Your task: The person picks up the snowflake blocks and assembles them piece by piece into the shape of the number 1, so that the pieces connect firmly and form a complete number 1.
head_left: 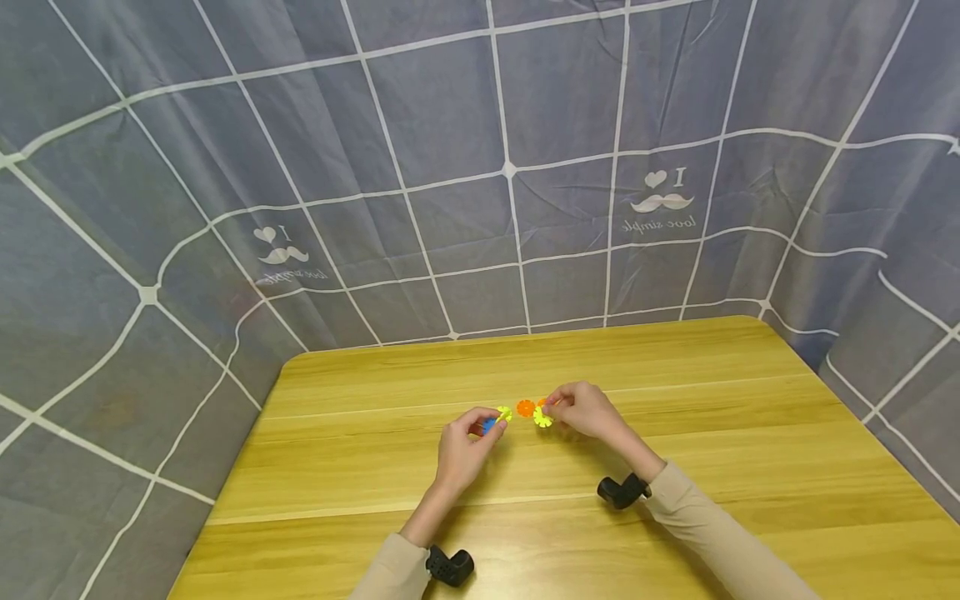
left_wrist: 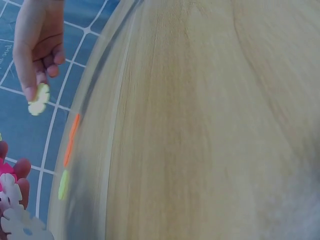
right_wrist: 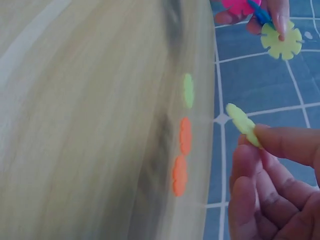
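While right fingers (right_wrist: 284, 142) pinch disc (right_wrist: 240, 121), forearm (head_left: 712, 534) slants.

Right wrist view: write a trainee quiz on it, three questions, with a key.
1. What colour is the pinched disc in the right hand?
2. True or false: the left hand holds nothing.
3. How many orange discs lie on the table? A) one B) two C) four

Key:
1. Yellow.
2. False; it holds a pink piece, a blue piece and a yellow piece.
3. B.
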Demonstrator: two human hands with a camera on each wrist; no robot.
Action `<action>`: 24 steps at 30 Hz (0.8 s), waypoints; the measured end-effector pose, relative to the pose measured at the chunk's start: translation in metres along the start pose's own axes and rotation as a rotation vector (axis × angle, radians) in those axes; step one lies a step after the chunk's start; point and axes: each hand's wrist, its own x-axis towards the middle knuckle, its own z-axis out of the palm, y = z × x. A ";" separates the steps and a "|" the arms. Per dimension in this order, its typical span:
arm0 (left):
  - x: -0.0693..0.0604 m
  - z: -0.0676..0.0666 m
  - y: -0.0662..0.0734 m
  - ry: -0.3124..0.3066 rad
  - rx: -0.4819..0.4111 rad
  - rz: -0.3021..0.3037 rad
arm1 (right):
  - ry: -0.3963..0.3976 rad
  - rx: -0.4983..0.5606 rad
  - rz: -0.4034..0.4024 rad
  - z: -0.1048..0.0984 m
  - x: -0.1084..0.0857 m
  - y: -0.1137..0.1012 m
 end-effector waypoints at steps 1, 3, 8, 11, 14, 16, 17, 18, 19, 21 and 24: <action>0.000 0.000 0.000 -0.001 -0.005 -0.001 | 0.009 0.009 -0.007 0.000 0.000 -0.002; 0.000 0.000 0.000 -0.007 -0.016 0.001 | 0.025 0.031 -0.006 0.001 -0.001 -0.005; 0.000 -0.001 0.000 -0.028 -0.046 0.006 | 0.051 0.059 -0.021 0.001 -0.003 -0.014; 0.000 -0.001 0.001 -0.027 -0.057 0.002 | 0.072 0.062 -0.041 0.001 -0.004 -0.018; 0.001 -0.001 0.002 -0.022 -0.068 -0.011 | 0.091 0.073 -0.058 0.001 -0.005 -0.022; 0.002 -0.002 0.002 -0.021 -0.079 -0.021 | 0.099 0.080 -0.067 0.001 -0.006 -0.025; 0.002 -0.002 0.003 -0.023 -0.084 -0.025 | 0.105 0.081 -0.070 0.001 -0.006 -0.026; 0.002 -0.002 0.003 -0.024 -0.089 -0.030 | 0.109 0.081 -0.072 0.002 -0.006 -0.028; 0.002 -0.002 0.003 -0.028 -0.097 -0.033 | 0.112 0.082 -0.075 0.002 -0.006 -0.029; 0.003 -0.003 0.004 -0.041 -0.119 -0.036 | 0.120 0.081 -0.079 0.002 -0.006 -0.032; 0.003 -0.003 0.004 -0.068 -0.166 -0.033 | 0.129 0.094 -0.086 0.002 -0.006 -0.035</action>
